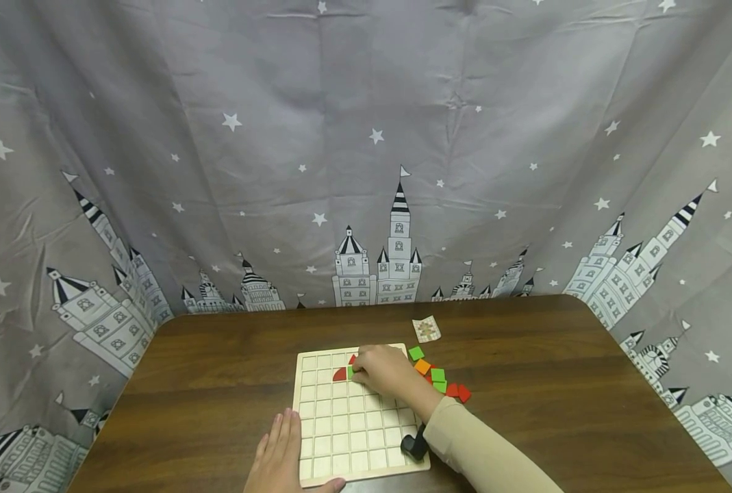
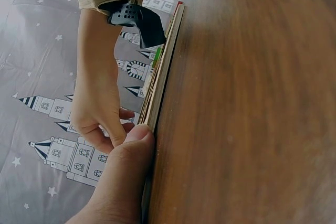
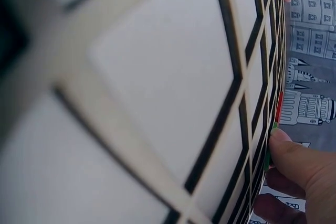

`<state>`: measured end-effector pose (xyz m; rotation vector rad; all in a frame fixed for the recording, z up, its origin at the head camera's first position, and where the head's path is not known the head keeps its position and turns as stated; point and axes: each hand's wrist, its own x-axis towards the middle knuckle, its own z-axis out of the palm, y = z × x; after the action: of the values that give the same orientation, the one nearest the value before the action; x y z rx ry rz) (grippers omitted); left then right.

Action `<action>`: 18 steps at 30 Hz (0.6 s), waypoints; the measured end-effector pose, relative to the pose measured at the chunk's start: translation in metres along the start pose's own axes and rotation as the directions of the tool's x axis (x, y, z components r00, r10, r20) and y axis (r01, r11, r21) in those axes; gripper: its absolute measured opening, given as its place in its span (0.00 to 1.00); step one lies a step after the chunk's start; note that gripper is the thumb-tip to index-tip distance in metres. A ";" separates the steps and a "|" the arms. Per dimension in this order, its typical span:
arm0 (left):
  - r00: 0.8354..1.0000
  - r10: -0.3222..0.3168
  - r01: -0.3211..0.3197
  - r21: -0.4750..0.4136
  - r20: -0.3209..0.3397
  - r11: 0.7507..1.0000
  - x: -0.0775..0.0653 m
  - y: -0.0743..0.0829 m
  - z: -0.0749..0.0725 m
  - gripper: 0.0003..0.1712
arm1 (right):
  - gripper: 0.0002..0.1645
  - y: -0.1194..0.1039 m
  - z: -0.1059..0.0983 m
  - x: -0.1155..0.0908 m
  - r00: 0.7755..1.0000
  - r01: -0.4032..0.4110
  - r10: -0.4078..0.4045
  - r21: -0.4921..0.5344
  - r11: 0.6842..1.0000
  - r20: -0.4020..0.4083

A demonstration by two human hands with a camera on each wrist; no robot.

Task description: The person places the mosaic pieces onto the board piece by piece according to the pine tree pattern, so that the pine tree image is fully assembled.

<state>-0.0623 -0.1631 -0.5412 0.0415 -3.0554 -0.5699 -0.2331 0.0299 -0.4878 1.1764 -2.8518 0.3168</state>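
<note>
A pale wooden grid board lies flat on the table. My left hand rests along its left side with fingers straight, the thumb at the board's near edge. Over the far part of the board, my right hand has its fingers curled, and thumb and fingertips pinch a green square tile; the hand hides part of the tile. Just left of it on the grid sits a red rounded tile. A red triangular tile shows above the green one, partly covered by the hand.
Right of the board lie loose tiles: a green square, an orange square and several other green and red ones. A small patterned card lies farther back on the brown table. Behind hangs a grey castle-print curtain.
</note>
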 end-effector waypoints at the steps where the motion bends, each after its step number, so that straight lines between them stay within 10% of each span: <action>1: 1.000 -0.002 0.002 -0.005 0.005 1.000 0.000 0.000 0.000 0.83 | 0.07 0.000 0.000 0.000 1.000 -0.001 0.001 0.001 1.000 0.000; 18: 0.999 0.021 -0.020 0.012 -0.041 1.000 -0.001 -0.001 0.002 0.81 | 0.10 0.009 0.001 -0.006 0.999 -0.012 0.013 0.039 0.999 -0.030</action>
<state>-0.0614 -0.1631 -0.5438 0.0222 -3.0156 -0.5431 -0.2349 0.0399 -0.4905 1.1500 -2.8411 0.3891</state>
